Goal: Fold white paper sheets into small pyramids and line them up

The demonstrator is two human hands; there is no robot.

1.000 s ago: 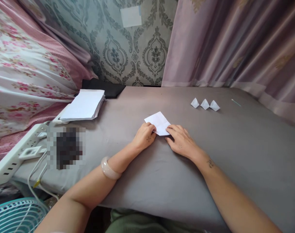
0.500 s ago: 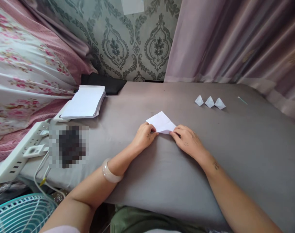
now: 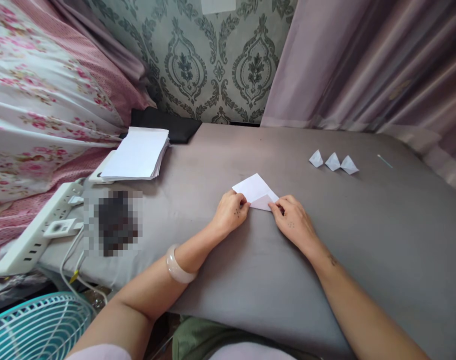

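Observation:
A small white sheet of paper [image 3: 256, 187] lies in front of me, one corner pointing away and its near edge folded up in a flap. My left hand [image 3: 231, 212] pinches the left end of that near edge between thumb and fingers. At the right end, my right hand [image 3: 291, 215] grips the paper the same way, fingers curled. Three small folded paper shapes [image 3: 333, 161] stand in a row farther back on the right.
A stack of white paper [image 3: 135, 152] sits at the back left, by a black flat item [image 3: 167, 125]. Along the left edge runs a power strip [image 3: 36, 235] with cables. A blurred dark object [image 3: 118, 222] lies near it. A cotton swab [image 3: 384, 161] is at far right; a fan [image 3: 36, 325] stands below left.
The near flap of the paper now lies folded farther over, showing a shaded triangle. Both hands keep their pinch. The whole view has shifted slightly.

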